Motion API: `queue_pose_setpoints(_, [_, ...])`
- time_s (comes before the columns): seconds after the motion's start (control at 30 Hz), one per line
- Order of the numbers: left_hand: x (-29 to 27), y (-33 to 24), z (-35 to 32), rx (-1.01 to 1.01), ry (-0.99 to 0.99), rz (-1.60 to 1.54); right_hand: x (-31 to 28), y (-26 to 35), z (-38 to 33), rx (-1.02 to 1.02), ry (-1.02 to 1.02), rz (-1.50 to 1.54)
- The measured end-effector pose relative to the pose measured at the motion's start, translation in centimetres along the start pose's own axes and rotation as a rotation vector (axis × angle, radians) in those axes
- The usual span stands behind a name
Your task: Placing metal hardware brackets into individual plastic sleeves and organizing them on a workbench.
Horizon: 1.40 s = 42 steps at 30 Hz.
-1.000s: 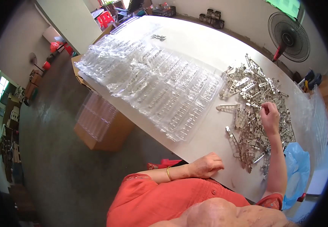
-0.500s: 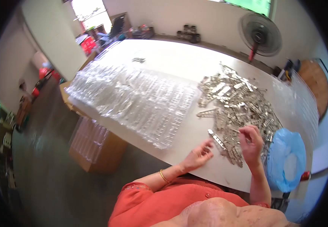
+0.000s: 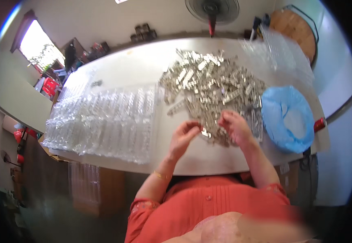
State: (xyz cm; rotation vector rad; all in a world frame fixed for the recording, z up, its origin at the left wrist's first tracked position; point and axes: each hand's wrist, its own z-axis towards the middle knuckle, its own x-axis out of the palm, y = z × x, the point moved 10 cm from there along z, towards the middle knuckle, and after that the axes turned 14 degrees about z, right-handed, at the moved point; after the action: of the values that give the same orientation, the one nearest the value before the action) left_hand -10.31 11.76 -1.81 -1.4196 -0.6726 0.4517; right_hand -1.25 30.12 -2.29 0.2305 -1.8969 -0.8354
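narrow gap between plastic trays (image 3: 105, 121) and metal pile (image 3: 210, 87)

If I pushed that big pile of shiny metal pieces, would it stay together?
Probably not: the pile of metal pieces looks like loose, crisscrossed bits, so it would likely spread apart. Each piece looks thin and straight-edged, so it may feel light but stiff. Some might slide easily, because the white table looks flat and smooth.

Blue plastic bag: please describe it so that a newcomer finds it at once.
On the white table, find the heap of metal parts. Just right of it is the blue plastic bag, set apart from metal and clear plastic sheets by colour.
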Motion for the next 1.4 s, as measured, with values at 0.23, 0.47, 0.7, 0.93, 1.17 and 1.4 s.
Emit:
queue_pose_setpoints(0.23, [-1.8, 2.9, 3.1, -0.165, -0.107, -0.193, 1.4, 0.3, -0.8, -0.037, 0.058, -0.135])
queue_pose_setpoints(0.47, [-1.1, 4.8, 2.7, -0.314, -0.105, -0.271, -0.4, 0.1, -0.7, -0.106, 0.053, -0.226])
queue_pose_setpoints(0.7, [-0.7, 4.8, 2.5, -0.291, 0.004, -0.340, 0.0, 0.0, -1.4, -0.061, 0.061, -0.231])
queue_pose_setpoints(0.93, [-0.7, 4.2, 2.4, -0.203, 0.052, -0.405, 1.4, 0.2, -3.2, -0.093, 0.066, -0.319])
queue_pose_setpoints(1.17, [-0.9, 4.4, 2.4, -0.160, 0.054, -0.432, 3.2, -0.6, -5.1, -0.094, 0.207, -0.482])
queue_pose_setpoints(1.4, [-1.0, 4.3, 2.2, -0.181, 0.046, -0.419, 4.9, -0.8, -6.3, -0.235, 0.335, -0.636])
